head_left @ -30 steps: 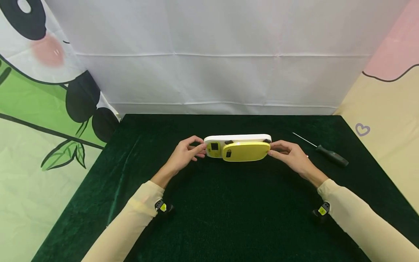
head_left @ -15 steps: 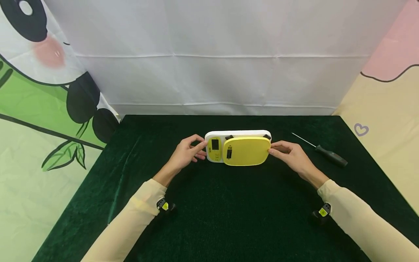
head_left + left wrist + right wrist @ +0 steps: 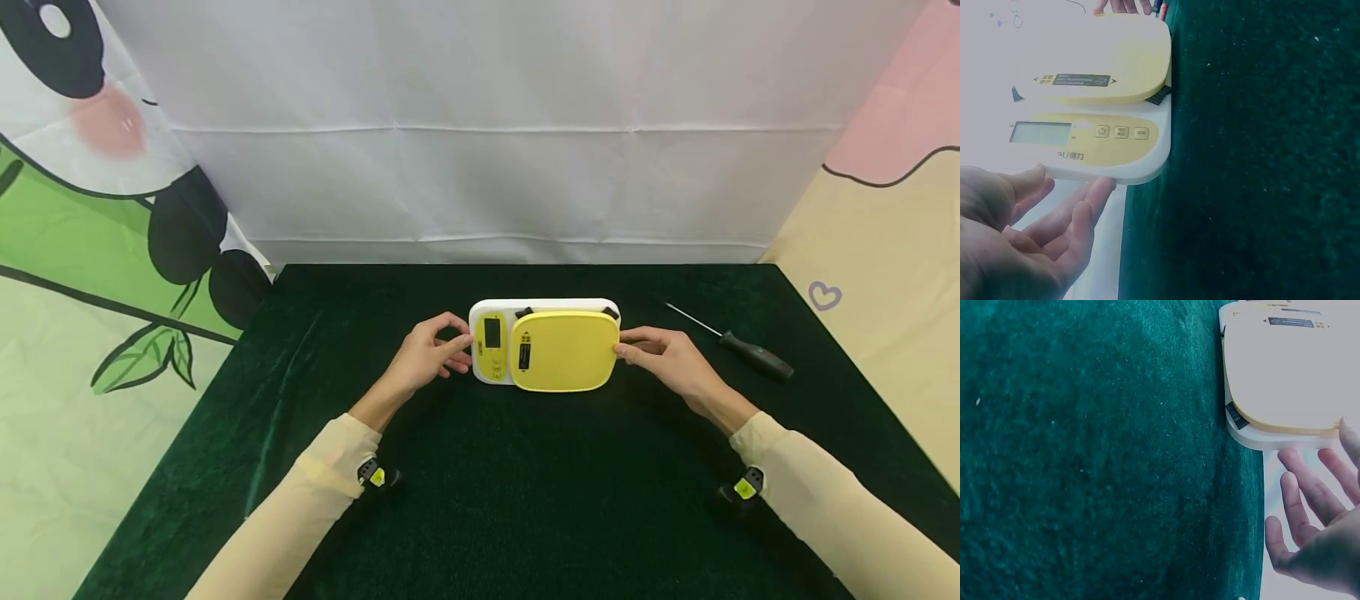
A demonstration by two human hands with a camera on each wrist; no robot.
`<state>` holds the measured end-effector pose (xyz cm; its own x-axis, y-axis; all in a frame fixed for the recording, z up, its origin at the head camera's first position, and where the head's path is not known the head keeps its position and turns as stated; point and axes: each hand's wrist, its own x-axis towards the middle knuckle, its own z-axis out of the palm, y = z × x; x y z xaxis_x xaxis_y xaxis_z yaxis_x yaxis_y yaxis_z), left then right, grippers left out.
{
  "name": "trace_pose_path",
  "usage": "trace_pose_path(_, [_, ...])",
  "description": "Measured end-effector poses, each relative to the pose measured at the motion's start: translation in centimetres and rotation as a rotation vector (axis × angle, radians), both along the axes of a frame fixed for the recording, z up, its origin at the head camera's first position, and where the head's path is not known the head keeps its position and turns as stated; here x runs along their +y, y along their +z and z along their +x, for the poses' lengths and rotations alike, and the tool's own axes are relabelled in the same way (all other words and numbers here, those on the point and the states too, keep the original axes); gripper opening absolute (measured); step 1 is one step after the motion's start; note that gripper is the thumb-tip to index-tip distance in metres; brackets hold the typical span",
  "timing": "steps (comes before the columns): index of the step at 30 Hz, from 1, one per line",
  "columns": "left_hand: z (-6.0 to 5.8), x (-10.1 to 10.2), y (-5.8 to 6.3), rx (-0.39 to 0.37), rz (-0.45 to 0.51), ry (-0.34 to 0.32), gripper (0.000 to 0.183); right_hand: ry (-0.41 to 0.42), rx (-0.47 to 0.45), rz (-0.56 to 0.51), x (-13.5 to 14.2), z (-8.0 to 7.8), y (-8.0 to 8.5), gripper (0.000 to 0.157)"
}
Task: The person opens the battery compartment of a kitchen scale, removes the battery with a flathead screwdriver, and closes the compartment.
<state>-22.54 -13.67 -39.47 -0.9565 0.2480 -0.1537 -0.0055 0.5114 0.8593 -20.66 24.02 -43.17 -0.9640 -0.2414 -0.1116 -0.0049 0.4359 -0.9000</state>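
Observation:
A kitchen scale (image 3: 491, 367) with a white body and a raised yellow weighing plate (image 3: 570, 354) is between my two hands, its face tilted towards me. The display and buttons (image 3: 1121, 132) are at its left end, and the screen looks blank. My left hand (image 3: 427, 354) holds the left end by the edge with thumb and fingertips. My right hand (image 3: 671, 362) pinches the right end, its thumb at the plate's rim and its fingers (image 3: 1310, 481) at the side and below. Dark clips or feet show at the body's far corners. The underside is hidden.
A screwdriver (image 3: 756, 357) with a dark handle lies right of the right hand, its shaft pointing to the back left. Dark green cloth (image 3: 495, 500) covers the table. A white curtain (image 3: 480, 167) hangs behind it, and printed sheets flank both sides.
The scale has tipped in my hands, so its yellow face has turned more towards the head camera and its front edge sits lower. Both hands stay nearly in place.

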Motion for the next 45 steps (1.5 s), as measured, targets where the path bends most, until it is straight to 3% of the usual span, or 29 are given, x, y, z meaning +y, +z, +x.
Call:
trace_pose_path(5, [-0.1, 0.3, -0.7, 0.056, -0.031, 0.019, 0.017, -0.002, 0.004, -0.011, 0.0, -0.4, -0.4, 0.055])
trace_pose_path(15, [-0.4, 1.0, -1.7, 0.216, -0.173, 0.052, 0.031, -0.013, 0.009, -0.030, 0.1, -1.7, -1.0, 0.058])
trace_pose_path(20, [-0.5, 1.4, -1.8, 0.238, -0.225, 0.070, 0.036, -0.006, 0.000, -0.034, 0.2, -1.9, -0.8, 0.059])
trace_pose_path(25, [-0.7, 1.5, -1.9, 0.205, -0.214, 0.083, 0.037, 0.017, -0.006, -0.043, 0.3, -1.9, -0.7, 0.060])
trace_pose_path(35, [-1.2, 0.8, -1.7, 0.042, -0.100, 0.072, 0.037, 0.021, -0.034, -0.021, 0.2, -2.1, -0.3, 0.062])
trace_pose_path(45, [-0.8, 0.4, -0.7, -0.093, -0.096, 0.002, 0.036, 0.045, -0.120, -0.017, 0.3, -1.4, 0.0, 0.062])
